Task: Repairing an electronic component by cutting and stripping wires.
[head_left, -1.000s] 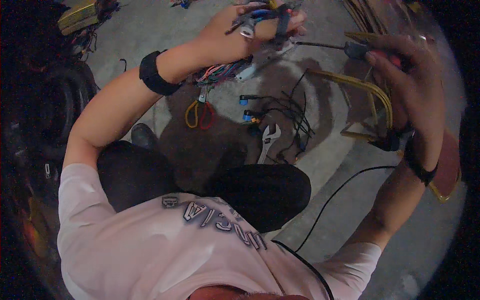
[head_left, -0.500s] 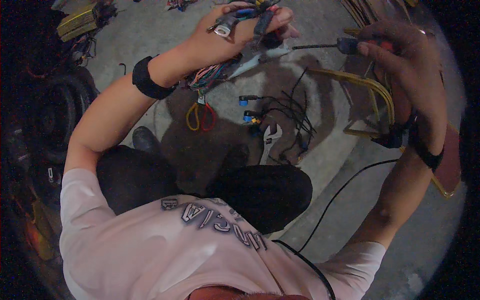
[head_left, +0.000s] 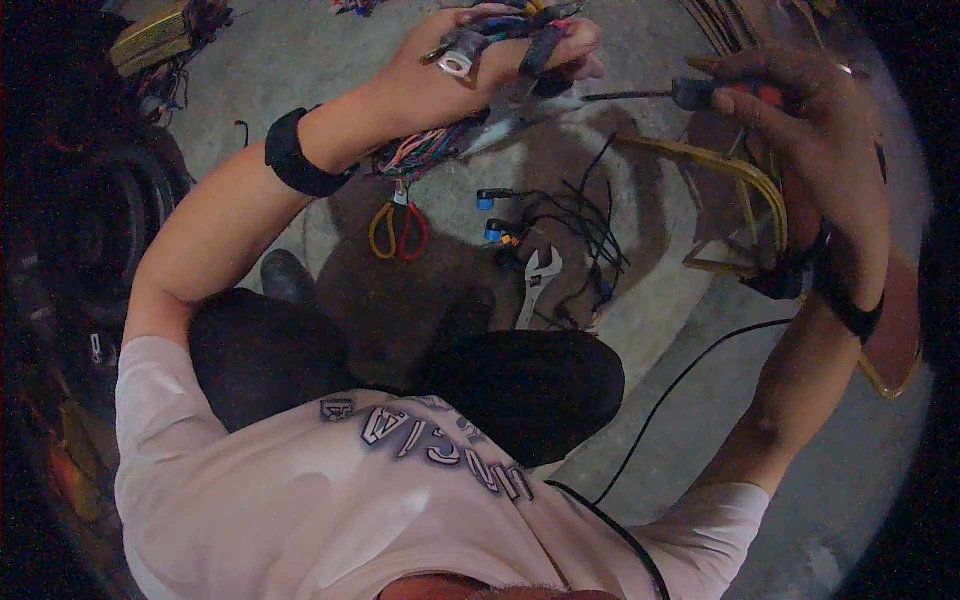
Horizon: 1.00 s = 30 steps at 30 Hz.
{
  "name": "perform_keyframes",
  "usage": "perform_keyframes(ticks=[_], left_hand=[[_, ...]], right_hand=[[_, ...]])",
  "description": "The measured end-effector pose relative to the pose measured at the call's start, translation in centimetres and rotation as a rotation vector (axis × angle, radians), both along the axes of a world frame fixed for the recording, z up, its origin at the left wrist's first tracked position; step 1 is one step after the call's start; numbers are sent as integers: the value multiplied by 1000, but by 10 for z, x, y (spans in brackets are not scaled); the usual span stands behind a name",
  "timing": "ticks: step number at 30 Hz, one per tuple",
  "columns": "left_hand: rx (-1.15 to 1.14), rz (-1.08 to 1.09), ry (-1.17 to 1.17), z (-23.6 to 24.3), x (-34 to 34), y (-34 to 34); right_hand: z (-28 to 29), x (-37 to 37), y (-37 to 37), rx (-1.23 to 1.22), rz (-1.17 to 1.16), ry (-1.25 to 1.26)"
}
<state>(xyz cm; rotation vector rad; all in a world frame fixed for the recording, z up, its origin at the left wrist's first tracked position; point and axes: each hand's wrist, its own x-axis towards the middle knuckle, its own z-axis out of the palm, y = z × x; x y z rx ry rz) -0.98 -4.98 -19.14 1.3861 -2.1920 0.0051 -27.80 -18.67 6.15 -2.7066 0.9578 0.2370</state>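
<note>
My left hand (head_left: 445, 75) is closed around a bundle of wires (head_left: 490, 35) near the top of the picture. A metal ring terminal (head_left: 455, 64) pokes out of the bundle beside my wrist. In my right hand (head_left: 810, 110) is a screwdriver (head_left: 690, 94) with a dark and red handle. Its thin shaft points left, with the end close to the fingers of my left hand. Whether the tip touches anything is hidden by a pale, blurred patch there. Multicoloured wires (head_left: 425, 150) hang below my left wrist, above pliers (head_left: 398, 228) with one yellow and one red handle.
Black cables with blue connectors (head_left: 487, 199) lie on the grey floor, near an adjustable wrench (head_left: 540, 285). Yellow-edged frames (head_left: 740, 165) stand at the right under my right arm. A black cable (head_left: 690, 370) curves beside my knee. Dark round tyre-like shapes (head_left: 110, 235) are at the left.
My left hand and the wire bundle have tilted slightly, and the ring terminal sits a little further right. My right hand with the screwdriver has shifted very slightly left.
</note>
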Motion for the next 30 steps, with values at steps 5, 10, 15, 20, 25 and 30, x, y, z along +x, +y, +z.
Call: perform_keyframes(ticks=[5, 10, 15, 20, 25, 30], left_hand=[[79, -100, 304, 3, -1, -5], [133, -124, 535, 2, -10, -2], [24, -321, 580, 16, -30, -19], [220, -822, 1696, 24, -52, -21], [209, -724, 1315, 2, -25, -24], [138, -545, 1087, 24, -27, -14]], right_hand=[[-1, 5, 6, -52, -59, 9], [10, 8, 11, -74, -57, 89], [10, 1, 6, -122, 76, 64], [21, 12, 27, 31, 51, -44], [1, 6, 14, 100, -179, -43], [2, -1, 7, 83, -121, -15]])
